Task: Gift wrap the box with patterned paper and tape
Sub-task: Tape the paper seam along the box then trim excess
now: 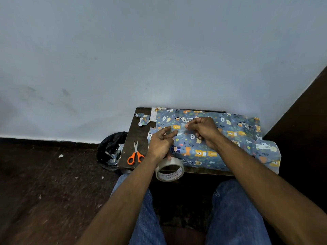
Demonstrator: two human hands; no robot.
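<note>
Head view: scissors point(135, 155) left of wrapped box point(210, 138); tape roll point(169, 169) at table edge.

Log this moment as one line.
stage: taping seam | left hand: holds tape roll | right hand: pinches tape strip over wrapped box | scissors: idle

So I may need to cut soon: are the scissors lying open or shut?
Shut. The scissors lie flat on the table left of the wrapped box, blades together in one point, orange handles side by side.
</note>
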